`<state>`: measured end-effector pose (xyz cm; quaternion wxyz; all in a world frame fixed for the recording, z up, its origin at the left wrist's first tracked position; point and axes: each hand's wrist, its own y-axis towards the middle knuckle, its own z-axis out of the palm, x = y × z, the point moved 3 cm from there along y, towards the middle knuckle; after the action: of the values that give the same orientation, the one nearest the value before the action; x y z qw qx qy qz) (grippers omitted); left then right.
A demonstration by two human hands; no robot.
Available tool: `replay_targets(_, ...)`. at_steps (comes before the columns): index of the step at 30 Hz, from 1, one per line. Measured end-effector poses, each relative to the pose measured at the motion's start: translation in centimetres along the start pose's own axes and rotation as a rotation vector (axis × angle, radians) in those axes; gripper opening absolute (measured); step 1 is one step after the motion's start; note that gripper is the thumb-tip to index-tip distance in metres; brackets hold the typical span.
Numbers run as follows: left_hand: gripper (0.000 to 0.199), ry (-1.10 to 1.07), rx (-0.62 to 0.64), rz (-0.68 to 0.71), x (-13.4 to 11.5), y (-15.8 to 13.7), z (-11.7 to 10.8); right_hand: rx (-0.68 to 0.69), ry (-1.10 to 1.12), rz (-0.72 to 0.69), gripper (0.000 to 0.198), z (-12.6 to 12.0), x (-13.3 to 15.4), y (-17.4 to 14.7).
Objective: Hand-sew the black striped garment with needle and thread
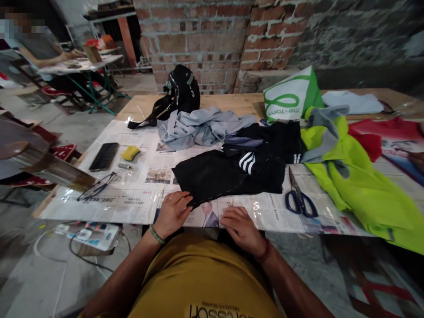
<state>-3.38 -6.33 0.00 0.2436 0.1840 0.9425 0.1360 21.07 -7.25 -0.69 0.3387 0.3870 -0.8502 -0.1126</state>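
Note:
A piece of black cloth [212, 174] lies flat in front of me on the newspaper-covered table, a dashed line of white stitches along its near edge. My left hand [174, 213], a green bracelet at its wrist, has fingers closed at the cloth's near left corner. Apart from the cloth, my right hand [243, 230] is at the table's front edge with its fingers curled together; whatever may be between them is too small to make out. A black garment with white stripes [276, 141] overlaps the cloth's far right side. Scissors with dark blue handles [300, 201] lie to its right.
Behind the cloth are a grey garment [208, 126], a black bag [185, 90] and a green-white bag [291, 97]. A neon-yellow garment [361, 190] hangs over the right edge. Leftward are a phone [104, 157], yellow sponge [130, 153], glasses [97, 185], tumbler [62, 170] and power strip [96, 235].

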Motion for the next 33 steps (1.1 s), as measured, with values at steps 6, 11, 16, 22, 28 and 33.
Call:
replay_targets(6,0.017,0.028,0.061,-0.027,0.2,-1.0,0.2,0.069,0.053,-0.029,0.019,-1.0,-0.3,0.2)
replay_targets(11,0.02,-0.124,-0.095,-0.09,1.7,2.0,-1.0,-0.089,-0.101,0.101,0.017,-2.1,-2.3,0.4)
replay_targets(16,0.03,0.127,-0.115,-0.285,6.0,8.5,-1.5,-0.188,-0.162,0.132,0.016,-3.5,-3.3,1.3)
replay_targets(22,0.04,0.387,0.224,-0.444,7.7,14.4,0.4,-0.178,-0.335,0.202,0.018,-4.0,-4.0,1.4)
replay_targets(28,0.02,0.246,0.435,-0.322,6.7,17.0,1.0,-0.133,-0.384,0.169,0.02,-3.5,-5.0,-1.2)
replay_targets(33,0.02,0.193,-0.041,-0.127,5.2,18.2,-4.3,-0.119,-0.485,0.121,0.027,-4.0,-5.7,-2.0)
